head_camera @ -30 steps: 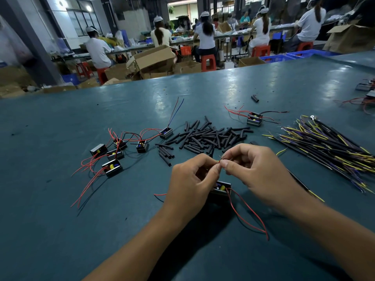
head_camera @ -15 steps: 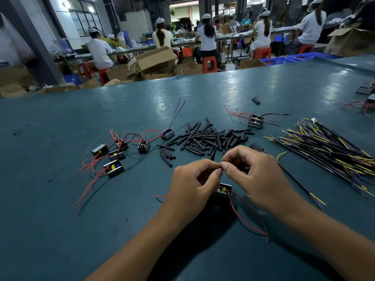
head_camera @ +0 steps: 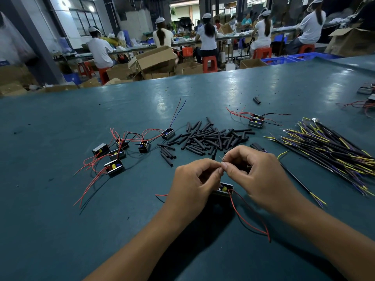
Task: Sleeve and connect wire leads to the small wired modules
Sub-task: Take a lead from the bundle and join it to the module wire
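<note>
Drifted slightly toward the sleeve pile [head_camera: 211, 136] since a second ago. Left hand [head_camera: 194, 183] and right hand [head_camera: 257, 175] both pinching fine wire ends together, just above module [head_camera: 224, 188] on desk [head_camera: 60, 220]. Could slip apart: strands thin, grip only at fingertips.

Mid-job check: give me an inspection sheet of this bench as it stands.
Surface: teal table, dark specks.
Job's things: module under the hands; six modules left; black sleeve pile centre; wire lead bundle right.
Clutter: stray sleeve far off.
Hands: left hand and right hand pinch fine wire ends together.
Cables: red lead trails toward the person.
Surroundings: seated workers, cardboard boxes.
</note>
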Demonstrator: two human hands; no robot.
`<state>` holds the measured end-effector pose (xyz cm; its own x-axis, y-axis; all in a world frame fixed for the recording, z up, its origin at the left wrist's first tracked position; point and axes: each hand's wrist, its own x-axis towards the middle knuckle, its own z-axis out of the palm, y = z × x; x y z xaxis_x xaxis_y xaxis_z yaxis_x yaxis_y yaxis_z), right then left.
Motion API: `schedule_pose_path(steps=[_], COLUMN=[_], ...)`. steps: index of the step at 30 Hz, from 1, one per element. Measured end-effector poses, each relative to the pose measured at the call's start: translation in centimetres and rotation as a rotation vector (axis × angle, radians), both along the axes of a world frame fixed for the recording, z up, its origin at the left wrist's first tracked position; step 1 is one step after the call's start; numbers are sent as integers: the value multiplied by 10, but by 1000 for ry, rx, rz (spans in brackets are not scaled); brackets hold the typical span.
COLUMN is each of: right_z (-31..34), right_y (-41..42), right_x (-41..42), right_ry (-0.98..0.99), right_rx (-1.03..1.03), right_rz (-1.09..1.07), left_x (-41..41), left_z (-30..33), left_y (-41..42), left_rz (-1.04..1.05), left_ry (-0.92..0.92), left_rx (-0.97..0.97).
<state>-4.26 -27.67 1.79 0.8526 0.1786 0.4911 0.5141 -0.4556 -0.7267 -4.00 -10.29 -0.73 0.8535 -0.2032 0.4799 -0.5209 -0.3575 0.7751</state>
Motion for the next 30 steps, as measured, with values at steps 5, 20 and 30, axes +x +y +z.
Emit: schedule_pose_path(steps=[5, 20, 30], right_z=[-1, 2, 2], right_y=[1, 1, 2], right_x=[-1, -5, -6], right_ry=[-17, -89, -175], right_rx=[12, -103, -180], right_rz=[-21, 15, 20], left_x=[-2, -5, -11], left_z=[3, 26, 38], left_y=[-1, 8, 8], left_rz=[3, 142, 78], left_ry=[1, -490, -448], left_rx=[-2, 323, 569])
